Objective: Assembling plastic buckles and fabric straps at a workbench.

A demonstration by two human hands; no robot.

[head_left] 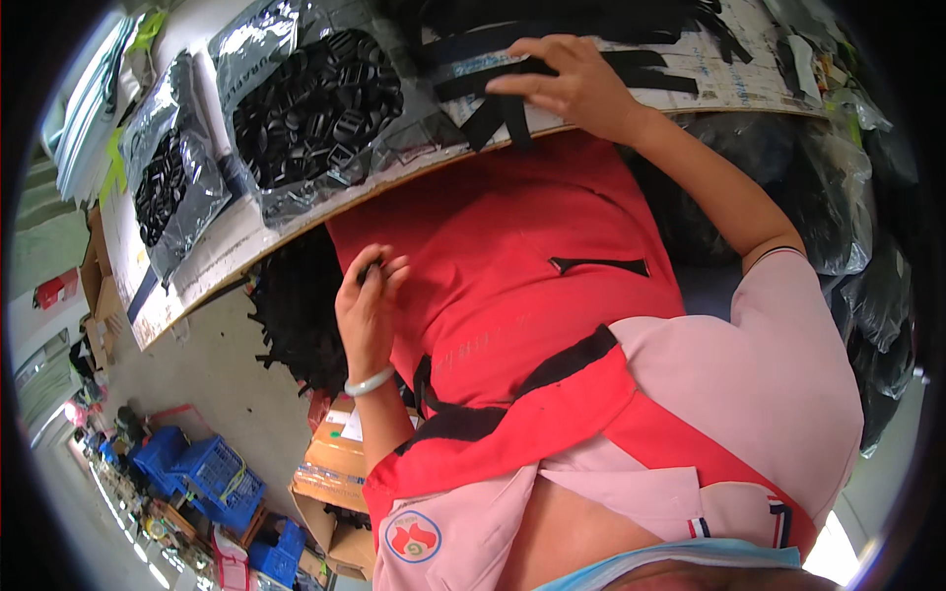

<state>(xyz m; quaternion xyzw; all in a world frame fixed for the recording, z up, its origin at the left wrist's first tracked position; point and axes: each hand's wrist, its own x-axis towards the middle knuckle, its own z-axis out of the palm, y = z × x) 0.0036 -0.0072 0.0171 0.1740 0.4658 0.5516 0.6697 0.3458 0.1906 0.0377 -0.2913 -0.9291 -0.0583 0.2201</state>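
My left hand [367, 310] is in front of the red apron [512, 227], below the table edge. Its fingers are closed round a small black piece [371, 269], mostly hidden, whose kind I cannot make out. Over the table's near edge is my right hand [581, 91], its fingers stretched out and apart above black webbing straps [650, 77]. Short strap ends [498, 120] hang at the edge just below these fingers; whether they touch is unclear. To the left on the table, an open clear plastic bag [320, 113] holds many black plastic buckles.
A smaller bag of black parts [163, 192] lies at the table's left end. Bundled black straps [296, 315] hang under the table [222, 251]. Cardboard boxes [330, 463] stand by my left elbow, blue crates [212, 473] farther left. Dark plastic-wrapped bundles [838, 197] crowd the right.
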